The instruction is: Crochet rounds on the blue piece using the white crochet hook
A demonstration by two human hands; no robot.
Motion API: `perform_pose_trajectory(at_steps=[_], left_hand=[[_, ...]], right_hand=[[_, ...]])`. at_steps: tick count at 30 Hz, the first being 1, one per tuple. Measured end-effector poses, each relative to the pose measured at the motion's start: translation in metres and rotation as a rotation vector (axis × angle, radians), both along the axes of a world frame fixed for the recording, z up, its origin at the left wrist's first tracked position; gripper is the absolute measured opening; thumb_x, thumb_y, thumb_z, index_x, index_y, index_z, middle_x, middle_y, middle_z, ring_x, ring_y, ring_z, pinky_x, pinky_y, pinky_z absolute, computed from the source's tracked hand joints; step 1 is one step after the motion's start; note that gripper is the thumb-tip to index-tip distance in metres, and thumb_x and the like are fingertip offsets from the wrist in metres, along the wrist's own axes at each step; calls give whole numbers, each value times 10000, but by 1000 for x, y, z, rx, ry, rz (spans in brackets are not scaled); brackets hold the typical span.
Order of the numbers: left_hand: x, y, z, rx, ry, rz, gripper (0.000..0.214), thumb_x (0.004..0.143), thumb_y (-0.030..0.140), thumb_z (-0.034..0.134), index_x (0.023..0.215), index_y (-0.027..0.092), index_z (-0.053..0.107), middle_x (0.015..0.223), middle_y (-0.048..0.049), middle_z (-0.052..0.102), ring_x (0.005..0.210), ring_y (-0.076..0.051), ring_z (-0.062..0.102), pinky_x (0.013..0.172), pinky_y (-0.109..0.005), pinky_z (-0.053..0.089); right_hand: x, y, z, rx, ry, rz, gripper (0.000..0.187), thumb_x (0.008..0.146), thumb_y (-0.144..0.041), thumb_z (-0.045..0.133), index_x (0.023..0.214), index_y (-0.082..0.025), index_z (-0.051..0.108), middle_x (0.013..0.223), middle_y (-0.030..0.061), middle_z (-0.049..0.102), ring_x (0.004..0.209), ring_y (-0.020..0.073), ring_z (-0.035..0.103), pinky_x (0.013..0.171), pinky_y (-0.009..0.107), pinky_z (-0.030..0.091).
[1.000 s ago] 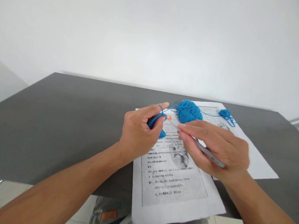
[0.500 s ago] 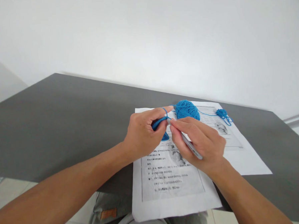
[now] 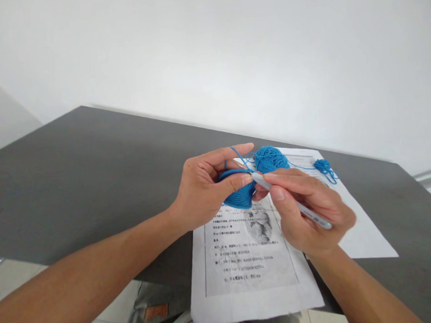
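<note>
Head view | pinches blue crochet piece between thumb and fingers of left hand, above printed sheet, with index extended under yarn | pinches grey hook pen-like in right hand, at piece's top edge | looks mid-stitch — likely calls for catching yarn, drawing through

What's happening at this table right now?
A person's left hand holds a blue knitted-looking piece, with yarn running over the raised index finger. The right hand grips a grey hook, its front end at the piece's upper edge. Beyond the hands sit a blue ball and a small tangle. Two printed sheets lie on the dark table, the nearer one overhanging its edge.
</note>
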State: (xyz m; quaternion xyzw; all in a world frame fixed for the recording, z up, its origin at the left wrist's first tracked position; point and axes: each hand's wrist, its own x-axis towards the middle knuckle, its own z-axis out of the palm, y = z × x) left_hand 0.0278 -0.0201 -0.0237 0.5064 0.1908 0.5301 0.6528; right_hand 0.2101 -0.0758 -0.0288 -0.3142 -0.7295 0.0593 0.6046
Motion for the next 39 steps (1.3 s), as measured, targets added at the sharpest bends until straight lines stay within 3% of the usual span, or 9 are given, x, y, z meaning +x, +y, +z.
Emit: perform_pose_trajectory(at_steps=[7, 13, 16, 21, 24, 29, 39], left_hand=[[0, -3, 3, -86, 20, 18, 451, 704, 142, 968, 1137, 210, 862, 896, -32, 863, 800, -159, 788, 740, -237, 642], [2, -4, 10, -270, -58, 15, 509, 616, 185, 1017, 1102, 215, 866, 738, 23, 788, 657, -134, 724, 628, -239, 593], [-1, -3, 13, -339, -75, -24, 514, 591, 182, 1025, 1079, 212, 870, 724, 18, 775, 697, -158, 753, 641, -244, 603], [-7, -3, 18, -352, -97, -133, 394, 710, 139, 953, 1086, 220, 870, 756, -1, 791, 711, -149, 763, 660, -234, 615], [-8, -2, 20, -320, -110, -155, 371, 716, 98, 935, 1064, 213, 876, 731, 0, 778, 690, -145, 755, 648, -233, 614], [-9, 1, 19, -298, -65, -99, 384, 689, 101, 952, 1055, 195, 883, 720, -2, 765, 656, -127, 721, 604, -210, 584], [-12, 10, 16, -224, 44, 13, 444, 671, 119, 968, 1103, 154, 868, 722, -5, 750, 665, -133, 712, 612, -223, 560]], right_hand=[[3, -2, 3, 15, -113, -3, 489, 910, 23, 706, 1323, -232, 760, 1047, 78, 837, 867, 210, 800, 704, 360, 666], [-9, -11, 6, 145, -387, -263, 474, 918, -13, 727, 1353, -202, 704, 1090, 116, 827, 949, 259, 811, 761, 405, 709], [-14, -14, 7, 205, -494, -312, 483, 910, 2, 732, 1356, -173, 676, 1072, 142, 819, 942, 273, 803, 768, 443, 711], [-10, -10, 10, 328, -508, -216, 436, 896, 13, 750, 1318, -76, 686, 1024, 185, 813, 906, 278, 784, 715, 453, 701], [-5, -9, 13, 315, -506, -161, 446, 903, 7, 751, 1337, -75, 690, 1067, 191, 820, 953, 283, 792, 732, 446, 706], [2, -8, 16, 249, -501, -151, 547, 927, -20, 737, 1448, -165, 658, 1129, 146, 833, 979, 287, 811, 755, 451, 718], [15, -4, 17, 300, -608, -136, 562, 928, -10, 729, 1471, -123, 636, 1121, 156, 829, 994, 293, 801, 791, 467, 713]])
